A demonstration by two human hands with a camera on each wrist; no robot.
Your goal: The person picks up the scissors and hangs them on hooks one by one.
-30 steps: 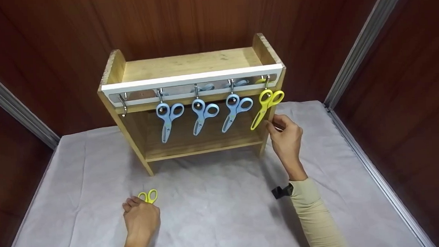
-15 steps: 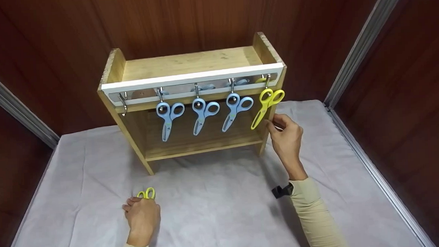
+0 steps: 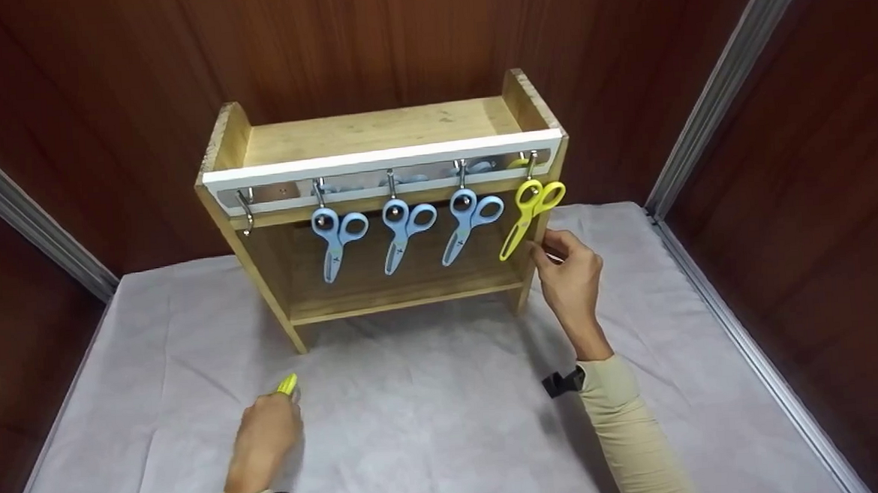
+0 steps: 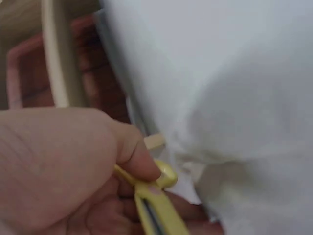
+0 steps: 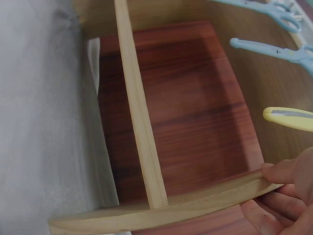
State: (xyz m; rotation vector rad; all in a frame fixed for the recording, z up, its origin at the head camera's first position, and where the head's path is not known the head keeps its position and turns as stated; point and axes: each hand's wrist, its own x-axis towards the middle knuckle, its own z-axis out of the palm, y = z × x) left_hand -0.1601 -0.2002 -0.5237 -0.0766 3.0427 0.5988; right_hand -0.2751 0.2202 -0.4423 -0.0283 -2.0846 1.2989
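My left hand [image 3: 265, 440] is low at the front left, above the grey cloth. It pinches a pair of yellow scissors [image 4: 159, 208] between thumb and fingers; in the head view only one bit of the scissors shows past the knuckles. My right hand [image 3: 572, 281] grips the right side panel [image 5: 195, 205] of a wooden rack [image 3: 384, 133], thumb inside and fingers outside. Close to that hand, a second pair of yellow scissors [image 3: 525, 219] hangs from the rightmost hook. Blue scissors [image 3: 331, 244], blue scissors [image 3: 400, 241] and blue scissors [image 3: 463, 234] hang from the middle hooks.
A white hook rail [image 3: 396, 153] runs along the rack's upper front, and its leftmost hook [image 3: 247, 215] bears nothing. The rack stands on a grey cloth [image 3: 410, 421]. Dark wooden walls [image 3: 368, 40] with metal corner strips enclose the back and sides.
The yellow scissors in my left hand have turned from handle loops showing flat to edge-on, and that hand has shifted slightly left. My right hand keeps its grip on the rack.
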